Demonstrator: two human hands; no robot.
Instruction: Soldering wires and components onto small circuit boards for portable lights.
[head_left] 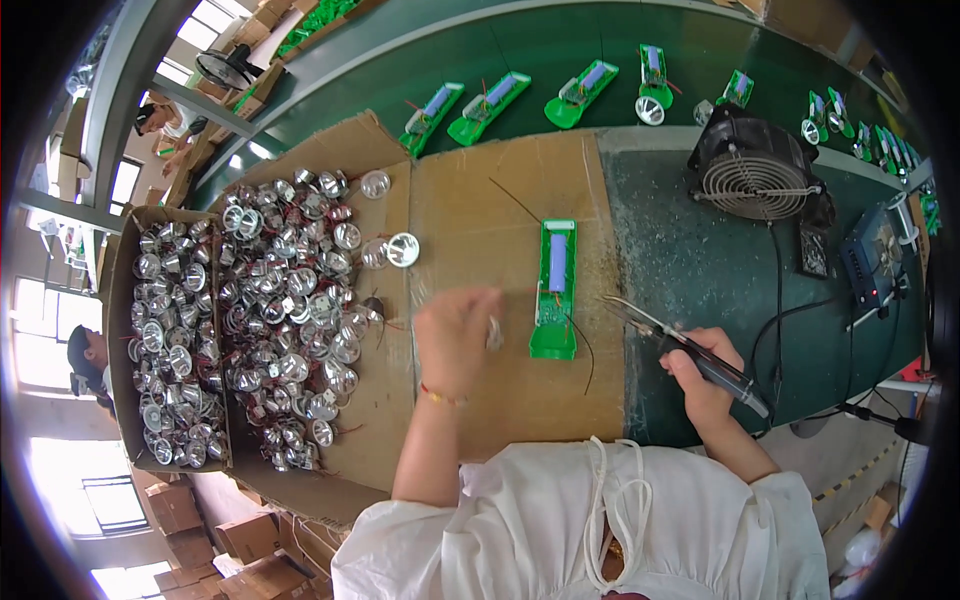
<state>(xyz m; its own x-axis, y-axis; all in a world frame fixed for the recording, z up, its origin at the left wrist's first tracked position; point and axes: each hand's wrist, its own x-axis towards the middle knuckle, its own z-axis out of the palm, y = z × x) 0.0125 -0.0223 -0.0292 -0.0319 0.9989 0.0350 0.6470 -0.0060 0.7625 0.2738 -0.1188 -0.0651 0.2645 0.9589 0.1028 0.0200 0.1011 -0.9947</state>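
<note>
My left hand (455,335) is over the cardboard, blurred, its fingers curled round a small silvery part (494,334) that looks like a lamp reflector, mostly hidden. Just to its right lies an open green plastic housing (555,325), with a purple battery cell (557,265), a small circuit board and dark wires. My right hand (708,372) grips a soldering iron (700,360) by its black handle. The metal tip points up and left, right of the housing and apart from it.
Cardboard boxes (385,205) at left hold many silvery lamp reflectors (290,290). Two loose reflectors (402,250) lie near their edge. Behind, several green housings (490,108) line a green conveyor. A black fan (755,170) and a blue soldering station (872,260) stand right, with cables.
</note>
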